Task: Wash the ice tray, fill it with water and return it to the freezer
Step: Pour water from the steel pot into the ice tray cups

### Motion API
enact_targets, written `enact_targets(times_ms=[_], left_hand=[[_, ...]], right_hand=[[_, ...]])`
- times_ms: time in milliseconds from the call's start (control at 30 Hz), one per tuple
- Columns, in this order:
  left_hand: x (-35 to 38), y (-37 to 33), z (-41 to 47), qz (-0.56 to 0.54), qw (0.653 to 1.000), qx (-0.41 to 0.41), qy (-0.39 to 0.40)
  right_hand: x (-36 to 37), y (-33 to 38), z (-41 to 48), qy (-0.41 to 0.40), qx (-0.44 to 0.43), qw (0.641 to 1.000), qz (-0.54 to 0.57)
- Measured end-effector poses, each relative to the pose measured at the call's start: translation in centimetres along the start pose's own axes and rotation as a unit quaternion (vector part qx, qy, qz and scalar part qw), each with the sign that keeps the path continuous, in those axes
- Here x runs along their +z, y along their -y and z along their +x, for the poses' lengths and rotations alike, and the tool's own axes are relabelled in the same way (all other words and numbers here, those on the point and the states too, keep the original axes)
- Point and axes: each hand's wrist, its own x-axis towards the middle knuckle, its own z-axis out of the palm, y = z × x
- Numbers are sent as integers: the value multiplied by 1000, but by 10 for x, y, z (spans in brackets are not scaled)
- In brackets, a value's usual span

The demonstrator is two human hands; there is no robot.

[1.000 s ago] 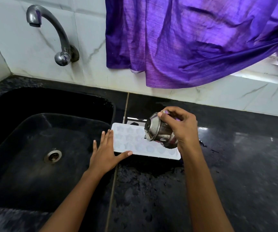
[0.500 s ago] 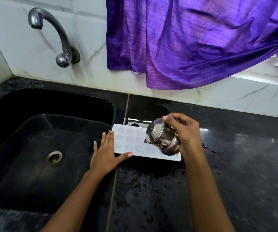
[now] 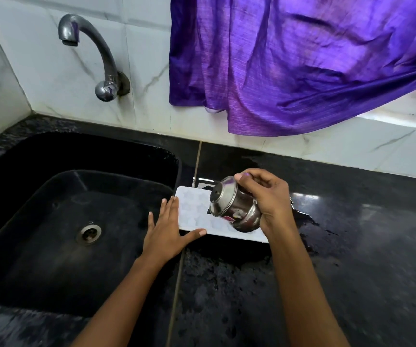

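A white ice tray [image 3: 197,211] with star-shaped cells lies flat on the black counter, just right of the sink. My left hand [image 3: 168,230] rests against its left end, fingers straight and thumb along the near edge. My right hand [image 3: 268,196] grips a small steel pot [image 3: 234,209] and holds it tilted over the tray's right half, mouth facing left and down. The pot hides part of the tray.
A black sink [image 3: 77,221] with a round drain [image 3: 88,232] lies to the left. A curved metal tap [image 3: 97,56] sticks out of the tiled wall above it. A purple curtain [image 3: 302,58] hangs at the back right. The wet black counter [image 3: 352,246] spreads right.
The pot stays tilted over the tray, shifted slightly right along it. My left hand keeps its place at the tray's left end.
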Motion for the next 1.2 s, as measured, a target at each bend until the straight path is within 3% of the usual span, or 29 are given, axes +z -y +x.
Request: enact_targets(times_ms=[533,1200], left_hand=[[1,1,1,1,1000,1,-3],[0,1,0,-7,1000,6,-2]], right_hand=[[18,5,-3,10,-76,983,-167],[15,11,-1,8,-100,983,-154]])
